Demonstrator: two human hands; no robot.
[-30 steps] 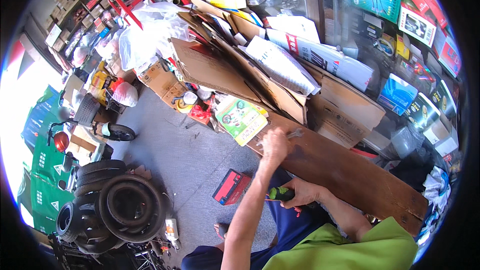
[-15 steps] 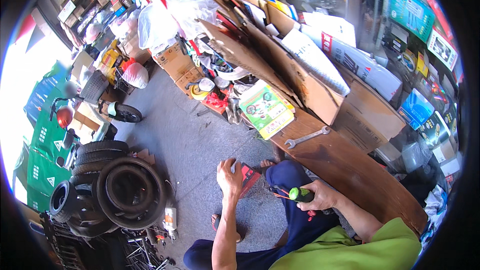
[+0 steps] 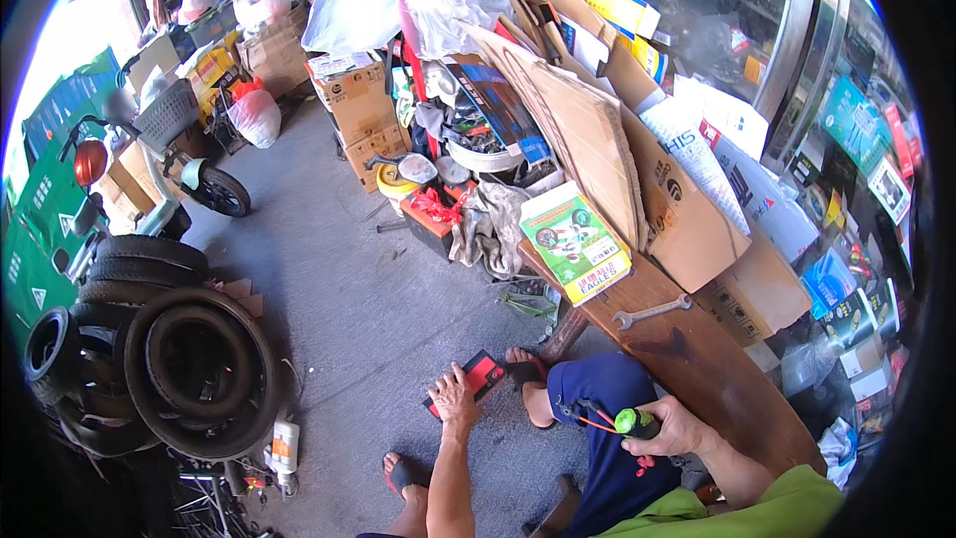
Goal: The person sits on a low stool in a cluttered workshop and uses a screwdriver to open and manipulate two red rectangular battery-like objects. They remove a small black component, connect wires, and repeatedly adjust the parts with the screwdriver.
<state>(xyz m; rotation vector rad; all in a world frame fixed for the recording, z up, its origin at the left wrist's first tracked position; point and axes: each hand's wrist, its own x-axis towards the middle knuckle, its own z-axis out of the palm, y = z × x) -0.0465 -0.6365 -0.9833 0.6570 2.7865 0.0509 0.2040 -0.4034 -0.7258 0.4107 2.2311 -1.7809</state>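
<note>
Fingers of your left hand (image 3: pixel 455 405) lie bent and slightly apart over a red-and-black box (image 3: pixel 483 375), and whether they grip it cannot be told from this angle; those of your right hand (image 3: pixel 675 428) are curled round a green-topped black cylinder (image 3: pixel 634 423). At your far left, a green cover (image 3: pixel 40 219) hangs beside a scooter with a grey basket (image 3: pixel 166 120), and below these you have a pile of black tyres (image 3: pixel 151 254) on the floor (image 3: pixel 339 309). A white bottle (image 3: pixel 285 446) with an orange label stands just right of the tyres. Next comes the red-and-black box, resting on the floor between your sandalled feet, under your left hand. Further right, a green, white and yellow printed sheet (image 3: pixel 575 241) lies at the far end of the wooden table (image 3: pixel 712 374). Orange-red wires (image 3: pixel 597 423) run leftward from the cylinder, which you hold above your blue-clad leg. On the table, beyond your right hand, lies an open-ended wrench (image 3: pixel 652 314). Flattened cardboard (image 3: pixel 687 214) leans behind it, and at your far right a blue box (image 3: pixel 830 281) sits among other packages.
</note>
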